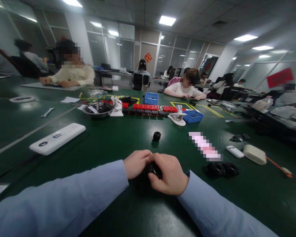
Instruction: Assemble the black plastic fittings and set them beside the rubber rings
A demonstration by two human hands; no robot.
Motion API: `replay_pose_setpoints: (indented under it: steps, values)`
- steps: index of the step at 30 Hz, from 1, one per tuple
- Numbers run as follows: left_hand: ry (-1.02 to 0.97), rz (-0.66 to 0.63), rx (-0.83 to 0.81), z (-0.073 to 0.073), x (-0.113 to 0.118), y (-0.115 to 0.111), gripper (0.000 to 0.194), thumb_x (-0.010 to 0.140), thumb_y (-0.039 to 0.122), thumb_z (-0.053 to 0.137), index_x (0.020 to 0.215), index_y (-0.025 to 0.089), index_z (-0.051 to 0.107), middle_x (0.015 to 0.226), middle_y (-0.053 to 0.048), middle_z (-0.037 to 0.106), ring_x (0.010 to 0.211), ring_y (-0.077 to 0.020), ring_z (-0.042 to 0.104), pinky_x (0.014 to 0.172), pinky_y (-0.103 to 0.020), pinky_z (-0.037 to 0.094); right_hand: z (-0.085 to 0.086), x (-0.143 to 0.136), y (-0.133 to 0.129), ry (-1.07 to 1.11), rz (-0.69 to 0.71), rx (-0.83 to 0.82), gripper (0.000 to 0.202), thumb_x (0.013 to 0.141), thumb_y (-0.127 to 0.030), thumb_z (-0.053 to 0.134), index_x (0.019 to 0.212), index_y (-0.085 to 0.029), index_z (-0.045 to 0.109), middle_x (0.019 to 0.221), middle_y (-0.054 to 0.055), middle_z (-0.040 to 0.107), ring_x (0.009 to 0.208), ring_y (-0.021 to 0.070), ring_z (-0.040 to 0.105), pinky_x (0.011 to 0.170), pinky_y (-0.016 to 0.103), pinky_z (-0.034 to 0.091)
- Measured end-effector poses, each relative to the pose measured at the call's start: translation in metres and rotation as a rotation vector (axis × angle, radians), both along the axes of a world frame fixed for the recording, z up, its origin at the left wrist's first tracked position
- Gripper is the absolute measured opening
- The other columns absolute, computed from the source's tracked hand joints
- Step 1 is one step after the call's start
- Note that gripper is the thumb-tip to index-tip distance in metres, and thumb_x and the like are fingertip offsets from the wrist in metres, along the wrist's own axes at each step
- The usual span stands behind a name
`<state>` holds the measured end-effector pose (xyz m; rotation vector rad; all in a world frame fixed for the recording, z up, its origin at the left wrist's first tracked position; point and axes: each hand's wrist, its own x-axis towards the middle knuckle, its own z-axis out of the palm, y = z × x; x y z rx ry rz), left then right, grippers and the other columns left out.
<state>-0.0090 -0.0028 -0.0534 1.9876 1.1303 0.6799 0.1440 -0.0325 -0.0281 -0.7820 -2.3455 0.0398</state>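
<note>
Both hands meet over the green table in front of me, around a glossy black tyre-like wheel [155,170]. My right hand [169,172] is closed on it, with the thumb on the near side and the fingers curled over the top. From the other side my left hand [137,163] grips the same wheel, its fingertips partly hidden behind my right hand. Just beyond the hands stands a small black wheel [157,136]. Two larger black wheels [215,169] lie together to the right of my right hand.
At left lie a white power bank [58,139] and a wrench [48,112]. A metal bowl [97,115], red blocks [146,107], white clamps [178,116] and blue bins [193,116] are farther back. A cream box [255,154] sits at right. Other people sit beyond.
</note>
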Motion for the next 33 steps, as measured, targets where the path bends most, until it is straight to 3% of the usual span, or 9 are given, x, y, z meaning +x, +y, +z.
replay_pose_setpoints:
  steps: [2,5,9,12,15,20,24,27,33]
  values:
    - [0.084,0.029,0.293,0.003,-0.005,0.004,0.022,0.085,0.027,0.044,0.085,0.017,0.063,0.086,-0.003,0.065,0.083,-0.0185,0.056,0.078,-0.034,0.045,0.0,0.001,0.003,-0.053,-0.135,-0.103,0.022,0.078,-0.034,0.041,0.083,-0.016,0.051,0.067,0.004,0.061,0.059,0.0153,0.055,0.055,0.026,0.038]
    - [0.177,0.071,0.558,-0.002,-0.009,0.012,0.029,0.086,0.023,0.042,0.068,0.018,0.063,0.097,-0.004,0.065,0.1,-0.0225,0.052,0.096,-0.045,0.033,0.003,0.001,0.005,-0.189,-0.274,-0.218,0.019,0.078,-0.034,0.045,0.083,-0.017,0.052,0.07,0.004,0.063,0.064,0.0173,0.058,0.057,0.027,0.037]
    - [0.28,0.057,0.444,-0.018,-0.007,0.019,0.038,0.088,0.018,0.032,0.058,0.016,0.056,0.065,-0.002,0.059,0.069,-0.0156,0.055,0.081,-0.035,0.044,0.005,-0.003,0.003,-0.332,-0.262,-0.282,0.024,0.079,-0.04,0.05,0.087,-0.017,0.053,0.079,0.005,0.066,0.07,0.0197,0.061,0.059,0.028,0.038]
    - [0.313,0.064,0.378,-0.024,-0.005,0.02,0.033,0.086,0.018,0.034,0.061,0.016,0.056,0.068,-0.003,0.059,0.068,-0.0159,0.056,0.067,-0.028,0.045,0.004,-0.004,0.002,-0.349,-0.22,-0.295,0.031,0.078,-0.042,0.052,0.097,-0.017,0.052,0.087,0.006,0.066,0.075,0.0208,0.062,0.061,0.029,0.039]
    - [0.266,0.12,0.356,-0.02,-0.007,0.017,0.037,0.089,0.023,0.03,0.068,0.016,0.059,0.072,-0.004,0.061,0.073,-0.0172,0.057,0.07,-0.029,0.044,0.004,-0.004,0.002,-0.372,-0.199,-0.287,0.038,0.078,-0.042,0.052,0.105,-0.015,0.052,0.091,0.008,0.066,0.078,0.0212,0.061,0.063,0.029,0.04]
    - [0.11,0.104,0.229,-0.009,-0.013,0.008,0.04,0.093,0.032,0.025,0.118,0.016,0.052,0.059,0.002,0.052,0.061,-0.0155,0.055,0.063,-0.027,0.043,0.01,0.004,0.005,-0.473,-0.158,-0.297,0.034,0.079,-0.05,0.052,0.086,-0.017,0.057,0.078,0.006,0.063,0.071,0.0194,0.058,0.06,0.029,0.037]
    - [0.105,0.082,0.246,-0.009,-0.017,-0.001,0.038,0.089,0.032,0.035,0.123,0.017,0.048,0.072,0.001,0.055,0.063,-0.0146,0.053,0.063,-0.027,0.042,0.007,0.009,0.012,-0.019,-0.124,-0.412,0.05,0.076,-0.066,0.046,0.081,-0.018,0.056,0.077,0.005,0.055,0.073,0.0178,0.051,0.063,0.028,0.036]
    - [0.129,0.071,0.237,-0.011,-0.017,-0.005,0.036,0.088,0.031,0.038,0.119,0.018,0.051,0.075,0.0,0.055,0.061,-0.0134,0.051,0.061,-0.026,0.041,-0.002,0.009,0.022,0.642,-0.109,-0.862,0.052,0.08,-0.069,0.029,0.072,-0.02,0.045,0.055,-0.004,0.039,0.05,0.0111,0.037,0.048,0.023,0.03]
    - [0.193,-0.003,0.222,-0.008,-0.017,-0.005,0.029,0.086,0.028,0.043,0.107,0.02,0.061,0.074,0.0,0.059,0.066,-0.0141,0.054,0.063,-0.025,0.04,-0.004,0.015,0.036,1.03,0.153,-1.663,0.048,0.092,-0.054,0.014,0.059,-0.02,0.026,0.04,-0.01,0.012,0.038,0.0076,0.004,0.036,0.018,0.007]
